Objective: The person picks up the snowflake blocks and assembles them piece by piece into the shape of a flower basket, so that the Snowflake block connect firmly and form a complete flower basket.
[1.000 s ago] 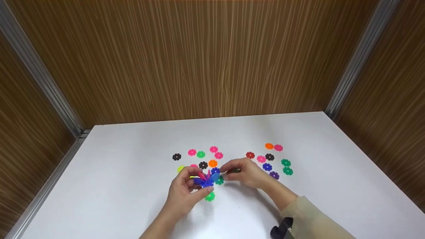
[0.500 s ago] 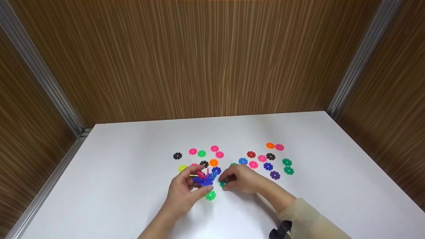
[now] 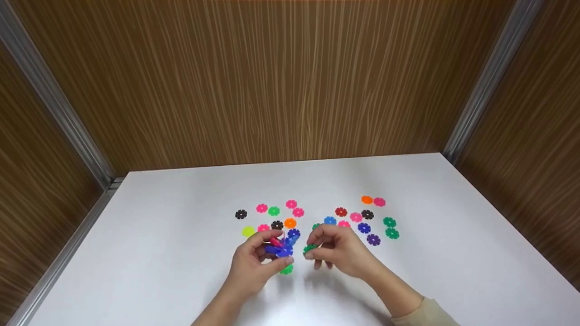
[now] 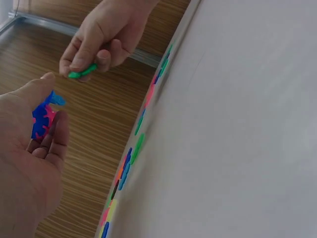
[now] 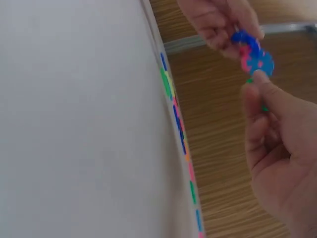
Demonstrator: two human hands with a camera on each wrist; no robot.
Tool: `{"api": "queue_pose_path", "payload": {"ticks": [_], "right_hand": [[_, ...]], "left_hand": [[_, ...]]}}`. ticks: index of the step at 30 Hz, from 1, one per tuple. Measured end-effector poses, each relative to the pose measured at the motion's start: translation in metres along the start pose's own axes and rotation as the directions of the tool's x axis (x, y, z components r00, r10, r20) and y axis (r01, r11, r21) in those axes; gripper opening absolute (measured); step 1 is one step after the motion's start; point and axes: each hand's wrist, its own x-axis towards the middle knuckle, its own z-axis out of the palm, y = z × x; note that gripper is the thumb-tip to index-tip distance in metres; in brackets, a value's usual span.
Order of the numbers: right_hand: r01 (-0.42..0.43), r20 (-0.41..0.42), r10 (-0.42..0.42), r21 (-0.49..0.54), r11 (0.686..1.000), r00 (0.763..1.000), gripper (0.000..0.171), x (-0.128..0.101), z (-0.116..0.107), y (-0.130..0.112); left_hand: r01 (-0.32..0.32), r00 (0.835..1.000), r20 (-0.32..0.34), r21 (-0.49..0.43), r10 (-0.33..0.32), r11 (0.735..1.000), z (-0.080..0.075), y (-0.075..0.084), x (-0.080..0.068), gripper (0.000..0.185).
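Observation:
My left hand point(image 3: 256, 262) grips a small cluster of joined blue and pink discs point(image 3: 282, 246) just above the white table point(image 3: 181, 253); the same cluster point(image 4: 43, 113) shows between thumb and fingers in the left wrist view and again point(image 5: 252, 55) in the right wrist view. My right hand point(image 3: 337, 251) pinches a green disc point(image 3: 310, 248) a short gap to the right of the cluster. That green disc point(image 4: 82, 72) is held edge-on between thumb and forefinger. A green disc point(image 3: 286, 270) lies on the table below the cluster.
Several loose notched discs in pink, green, black, orange, blue, purple and yellow lie scattered behind the hands, such as a black one point(image 3: 241, 214) and an orange one point(image 3: 367, 199). Wood-grain walls with metal corner strips point(image 3: 54, 113) enclose the table.
My right hand picked a green disc off the table and lifted it up beside the cluster. My left hand stayed nearly still with the cluster.

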Motion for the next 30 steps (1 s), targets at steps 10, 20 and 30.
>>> {"api": "queue_pose_path", "payload": {"ticks": [10,20,30], "right_hand": [[0.079,-0.058,-0.075,0.079,0.994,0.996,0.01,-0.0026,0.0086,-0.0095],[0.14,-0.092,-0.143,-0.044,0.989,0.985,0.015,-0.0026,0.0087,-0.0055],[0.158,-0.041,-0.162,-0.073,0.985,0.986,0.015,-0.0038,0.0072,-0.0037]], "left_hand": [[-0.018,0.999,0.039,0.02,0.017,1.0,0.0049,0.0063,-0.0018,0.04],[-0.089,0.995,0.049,0.073,0.086,0.993,0.0055,0.0037,-0.0047,0.028],[-0.017,0.999,0.043,0.099,0.013,0.995,0.008,0.0057,-0.0062,0.025]]}}
